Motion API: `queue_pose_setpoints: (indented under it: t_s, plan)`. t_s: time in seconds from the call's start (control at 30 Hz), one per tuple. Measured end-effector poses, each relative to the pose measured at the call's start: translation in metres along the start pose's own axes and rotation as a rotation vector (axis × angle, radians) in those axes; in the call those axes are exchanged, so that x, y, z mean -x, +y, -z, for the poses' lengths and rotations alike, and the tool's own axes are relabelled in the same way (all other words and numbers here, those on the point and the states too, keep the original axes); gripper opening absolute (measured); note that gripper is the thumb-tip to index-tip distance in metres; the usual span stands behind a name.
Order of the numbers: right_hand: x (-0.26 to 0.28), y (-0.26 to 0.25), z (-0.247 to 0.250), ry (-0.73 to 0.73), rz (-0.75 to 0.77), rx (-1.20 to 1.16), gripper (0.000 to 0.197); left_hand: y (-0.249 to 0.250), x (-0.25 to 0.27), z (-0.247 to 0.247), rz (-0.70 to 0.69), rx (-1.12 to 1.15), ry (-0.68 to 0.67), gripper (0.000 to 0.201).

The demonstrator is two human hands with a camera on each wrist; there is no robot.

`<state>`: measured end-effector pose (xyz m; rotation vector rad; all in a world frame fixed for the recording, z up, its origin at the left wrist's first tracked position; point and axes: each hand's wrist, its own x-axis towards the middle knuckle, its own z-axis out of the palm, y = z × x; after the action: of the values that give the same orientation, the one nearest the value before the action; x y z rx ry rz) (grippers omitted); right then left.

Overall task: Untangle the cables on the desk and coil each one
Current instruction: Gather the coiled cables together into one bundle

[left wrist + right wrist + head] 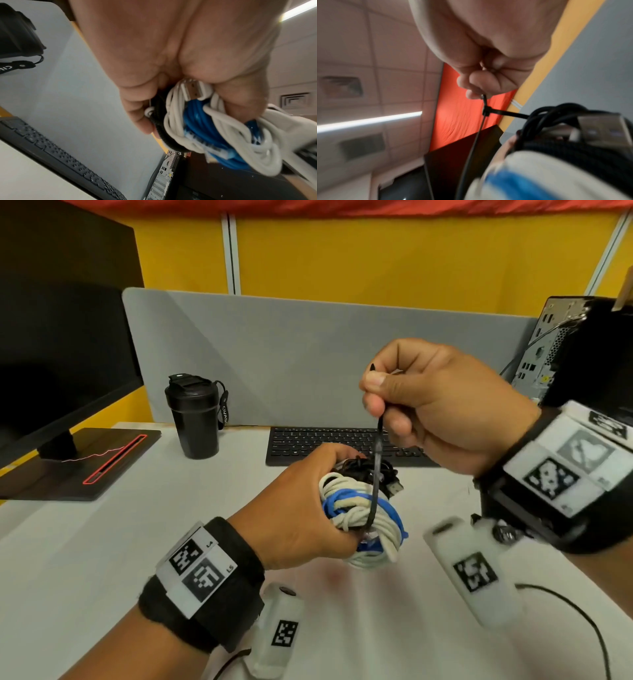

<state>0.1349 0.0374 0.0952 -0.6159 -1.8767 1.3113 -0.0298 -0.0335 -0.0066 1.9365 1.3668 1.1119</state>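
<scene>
My left hand grips a bundle of coiled cables above the white desk: white, blue and black loops together. In the left wrist view the bundle shows a white USB plug under my palm. A black zip tie loops round the bundle. My right hand pinches the tie's tail above the coils and holds it taut. In the right wrist view the zip tie runs from my fingertips through its lock head down to the black cable.
A black keyboard lies just behind the bundle. A black tumbler stands at the back left beside the monitor and its stand. A computer tower is at the right. A thin black wire lies at the front right.
</scene>
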Motion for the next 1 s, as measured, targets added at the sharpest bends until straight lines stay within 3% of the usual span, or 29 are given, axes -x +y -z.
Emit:
queue_pose_setpoints:
  t_s: [0.17, 0.3, 0.4, 0.47, 0.57, 0.7, 0.77, 1.0]
  plan:
    - [-0.025, 0.013, 0.02, 0.097, -0.325, -0.059, 0.026, 0.012, 0.004, -0.002, -0.118, -0.019, -0.006, 0.075]
    - [-0.031, 0.023, 0.023, 0.083, -0.393, -0.152, 0.02, 0.015, 0.005, -0.004, -0.134, -0.015, -0.018, 0.074]
    - [-0.025, 0.019, 0.031, -0.012, -0.437, -0.318, 0.009, 0.017, 0.005, -0.006, -0.171, 0.04, 0.019, 0.077]
    - [-0.017, 0.015, 0.035, -0.12, -0.478, -0.368, 0.014, 0.017, 0.005, -0.009, -0.19, 0.053, 0.048, 0.08]
    - [-0.005, 0.01, 0.036, -0.17, -0.409, -0.217, 0.02, 0.014, 0.003, -0.013, -0.18, 0.102, 0.085, 0.083]
    - [0.007, 0.0, 0.02, -0.023, -0.099, 0.143, 0.029, 0.012, 0.0, -0.013, -0.187, -0.007, 0.091, 0.094]
    - [0.015, -0.002, 0.011, 0.03, 0.028, 0.249, 0.028, 0.013, -0.002, -0.013, -0.19, -0.109, 0.088, 0.091]
    - [0.027, -0.011, 0.008, 0.005, 0.106, 0.127, 0.026, 0.011, -0.005, -0.01, -0.17, -0.162, 0.137, 0.079]
